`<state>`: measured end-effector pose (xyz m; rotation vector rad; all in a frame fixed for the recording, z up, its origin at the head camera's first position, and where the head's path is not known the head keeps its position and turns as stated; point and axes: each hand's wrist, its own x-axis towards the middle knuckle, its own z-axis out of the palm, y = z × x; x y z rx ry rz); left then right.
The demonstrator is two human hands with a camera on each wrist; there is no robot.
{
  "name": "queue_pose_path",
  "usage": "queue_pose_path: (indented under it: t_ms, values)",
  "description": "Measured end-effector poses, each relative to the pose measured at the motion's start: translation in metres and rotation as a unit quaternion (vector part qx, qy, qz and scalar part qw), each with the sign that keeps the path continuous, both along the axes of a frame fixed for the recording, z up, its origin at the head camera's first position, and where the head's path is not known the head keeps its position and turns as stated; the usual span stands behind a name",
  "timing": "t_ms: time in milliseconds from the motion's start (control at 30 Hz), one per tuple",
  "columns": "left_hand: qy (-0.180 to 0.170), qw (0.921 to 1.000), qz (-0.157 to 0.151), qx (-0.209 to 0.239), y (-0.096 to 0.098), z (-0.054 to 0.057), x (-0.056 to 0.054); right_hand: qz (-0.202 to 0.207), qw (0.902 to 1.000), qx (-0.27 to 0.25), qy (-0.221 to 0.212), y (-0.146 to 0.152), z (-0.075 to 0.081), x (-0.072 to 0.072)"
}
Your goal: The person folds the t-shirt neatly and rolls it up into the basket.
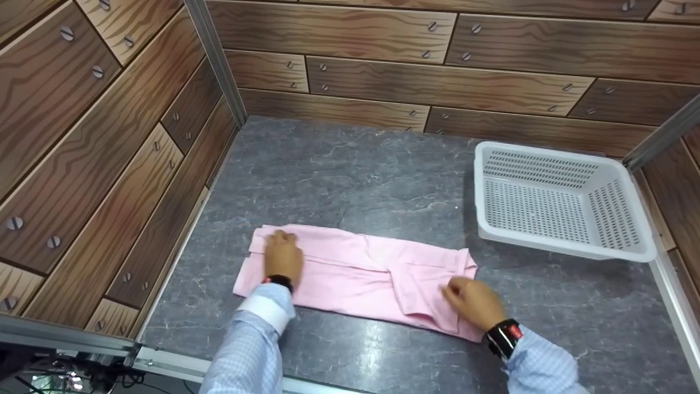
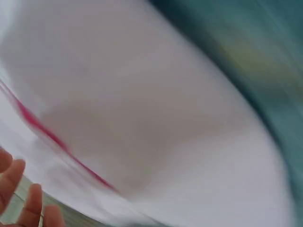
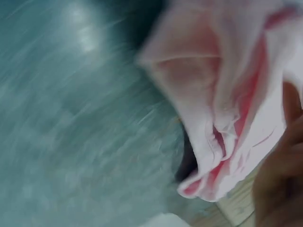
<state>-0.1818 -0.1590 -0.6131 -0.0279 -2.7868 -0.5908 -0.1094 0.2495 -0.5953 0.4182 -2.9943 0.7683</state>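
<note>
- Looking down in the head view, the pink garment (image 1: 339,290) lies folded into a long strip on the dark counter (image 1: 339,169), its long axis running from side to side before the person, the right end slanting slightly nearer the body.
- Same view: the left hand (image 1: 283,256) is over the garment's left end, the right hand (image 1: 477,302) at its right end, so each is nearest its own short side, with most of the strip between them. A loose flap (image 1: 402,290) crosses the garment toward its near edge, just left of the right hand, and looks the likeliest part to snag or slip.
- Also there: the white basket (image 1: 569,244) stands beyond the garment's right end, apart from it and nearer the right hand; its raised rim is the barrier on that side. The plank-patterned wall (image 1: 383,76) rises past the garment's far edge.
- Left wrist view: pale blurred cloth, presumably the garment, fills most of the picture. Beside it the left hand's grip is loose, the visible fingers apart and around nothing.
- Right wrist view: the garment's edges show in uneven, layered folds, with the right hand alongside. Blur hides whether that grip is clamped on fabric or merely touching; I cannot tell.
</note>
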Motion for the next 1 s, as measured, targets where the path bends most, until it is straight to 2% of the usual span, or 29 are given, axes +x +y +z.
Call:
queue_pose_path:
  t_ms: [67,100,167,233,267,367,400,433,467,533,600,633,667,733,867,933,1000]
  values:
    - [-0.034,0.9968,-0.045,0.056,0.029,0.001,0.010,-0.101,0.9939,-0.039,-0.022,0.002,0.002,-0.010]
    - [-0.058,0.9914,-0.068,0.095,0.044,0.002,0.015,-0.141,0.9875,-0.061,-0.034,0.003,0.002,-0.015]
    - [-0.113,0.9742,-0.106,0.164,0.070,0.003,0.025,-0.200,0.9715,-0.107,-0.070,0.005,0.002,-0.022]
    - [-0.152,0.9572,-0.132,0.208,0.092,0.003,0.033,-0.235,0.9493,-0.167,-0.125,0.006,0.002,-0.026]
    - [-0.162,0.9510,-0.139,0.223,0.102,0.002,0.036,-0.248,0.9351,-0.202,-0.152,0.006,0.002,-0.027]
    - [-0.180,0.9367,-0.142,0.264,0.125,0.003,0.041,-0.272,0.8934,-0.286,-0.214,0.004,0.001,-0.026]
    - [-0.180,0.9332,-0.142,0.277,0.131,0.003,0.041,-0.273,0.8860,-0.296,-0.230,0.003,0.001,-0.025]
    - [-0.181,0.9297,-0.141,0.288,0.136,0.003,0.042,-0.269,0.8875,-0.290,-0.236,0.003,0.001,-0.024]
    - [-0.181,0.9265,-0.140,0.299,0.141,0.002,0.043,-0.256,0.8966,-0.273,-0.237,0.002,0.000,-0.023]
    - [-0.186,0.9198,-0.140,0.316,0.147,0.002,0.044,-0.225,0.9219,-0.222,-0.224,0.000,0.000,-0.020]
    - [-0.191,0.9143,-0.142,0.328,0.152,0.001,0.045,-0.195,0.9483,-0.160,-0.192,-0.001,0.000,-0.017]
    - [-0.192,0.9123,-0.145,0.332,0.154,0.001,0.046,-0.186,0.9593,-0.131,-0.167,-0.002,-0.001,-0.016]
    - [-0.191,0.9107,-0.149,0.334,0.156,0.001,0.046,-0.183,0.9662,-0.111,-0.144,-0.003,-0.001,-0.016]
    - [-0.192,0.9090,-0.155,0.336,0.158,0.001,0.046,-0.189,0.9723,-0.086,-0.108,-0.005,-0.002,-0.015]
    - [-0.188,0.9103,-0.161,0.332,0.162,0.001,0.048,-0.211,0.9724,-0.075,-0.066,-0.007,-0.004,-0.013]
    - [-0.189,0.9094,-0.160,0.334,0.164,0.001,0.048,-0.209,0.9720,-0.078,-0.073,-0.008,-0.004,-0.012]
    - [-0.191,0.9068,-0.161,0.339,0.166,0.001,0.048,-0.197,0.9720,-0.080,-0.101,-0.007,-0.003,-0.011]
